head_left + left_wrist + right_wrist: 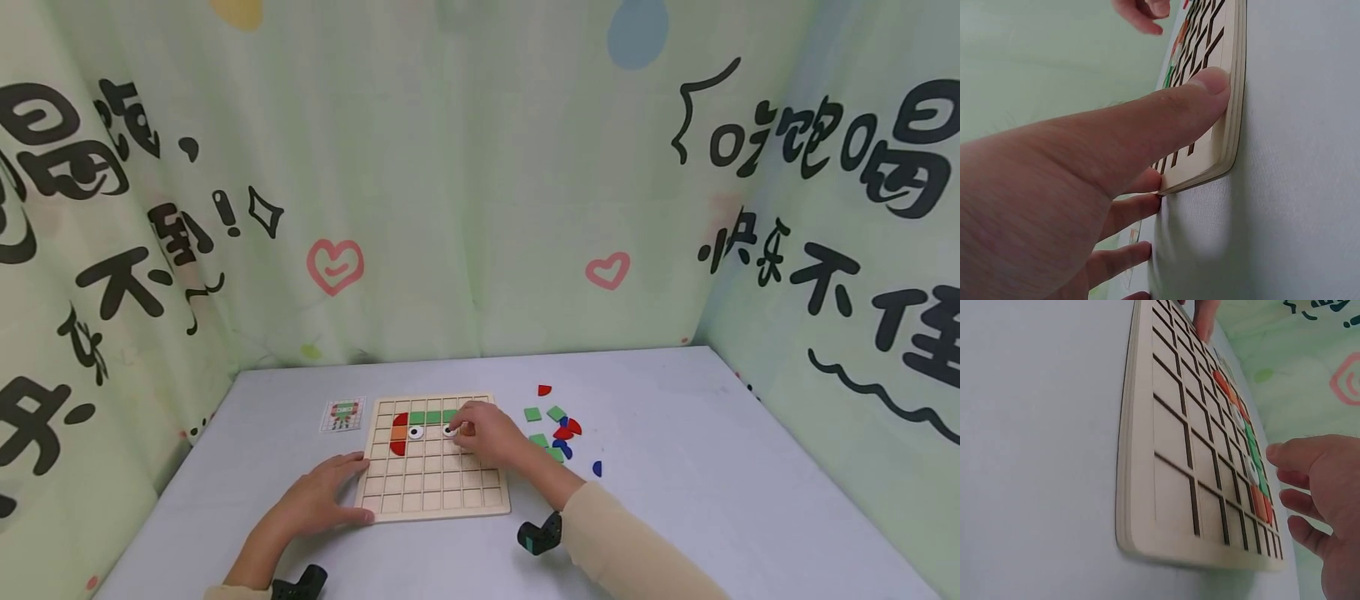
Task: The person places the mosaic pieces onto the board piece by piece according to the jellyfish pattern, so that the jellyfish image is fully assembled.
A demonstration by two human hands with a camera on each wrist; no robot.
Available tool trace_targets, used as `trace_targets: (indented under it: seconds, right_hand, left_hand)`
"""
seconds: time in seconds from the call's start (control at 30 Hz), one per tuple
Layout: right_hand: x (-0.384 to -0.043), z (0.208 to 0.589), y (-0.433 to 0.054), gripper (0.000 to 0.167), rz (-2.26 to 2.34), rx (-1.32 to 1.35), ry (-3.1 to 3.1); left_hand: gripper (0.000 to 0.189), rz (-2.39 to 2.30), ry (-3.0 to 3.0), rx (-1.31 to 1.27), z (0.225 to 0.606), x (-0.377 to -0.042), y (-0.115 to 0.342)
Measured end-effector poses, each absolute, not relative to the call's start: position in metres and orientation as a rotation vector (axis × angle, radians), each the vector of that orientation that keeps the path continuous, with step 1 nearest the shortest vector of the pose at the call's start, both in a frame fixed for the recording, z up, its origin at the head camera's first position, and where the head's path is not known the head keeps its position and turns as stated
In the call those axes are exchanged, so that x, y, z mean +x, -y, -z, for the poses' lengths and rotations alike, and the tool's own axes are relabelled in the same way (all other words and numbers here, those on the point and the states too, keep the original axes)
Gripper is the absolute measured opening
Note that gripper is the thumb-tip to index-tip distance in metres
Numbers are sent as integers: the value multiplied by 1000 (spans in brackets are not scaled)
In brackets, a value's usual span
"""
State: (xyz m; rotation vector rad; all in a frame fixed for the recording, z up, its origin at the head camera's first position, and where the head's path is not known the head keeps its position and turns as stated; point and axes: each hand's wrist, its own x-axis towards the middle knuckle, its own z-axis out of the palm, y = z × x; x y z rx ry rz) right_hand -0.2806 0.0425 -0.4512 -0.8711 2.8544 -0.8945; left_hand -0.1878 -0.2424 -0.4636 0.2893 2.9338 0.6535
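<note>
A wooden grid board (435,483) lies on the table, with green square tiles (427,417) in a row near its far side. Below the row sit two eye tiles (416,432), beside an orange tile (399,433) between red rounded ones. My left hand (318,493) steadies the near left corner, its thumb on the front rim and its spread fingers along the left edge. Above the right eye tile hovers my right hand (491,435), fingers loosely bent and holding nothing. It hides further orange and red tiles (1260,501) from the head view.
Loose green squares (538,439), red rounded pieces (544,390) and blue rounded pieces (597,468) lie right of the board. A small picture card (342,415) lies at its upper left. Printed curtains (480,208) stand behind and beside the white table (675,467).
</note>
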Motion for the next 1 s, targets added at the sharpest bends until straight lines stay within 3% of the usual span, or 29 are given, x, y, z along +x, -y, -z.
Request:
trace_targets:
  seconds: [0.53, 1.0]
  right_hand:
    - [-281, 456, -139, 13, 768, -568, -2972]
    - [-280, 457, -159, 13, 651, -615, -2933]
  left_hand:
    - [84, -650, -2915, 274, 459, -187, 241]
    - [84, -665, -2918, 262, 462, -187, 241]
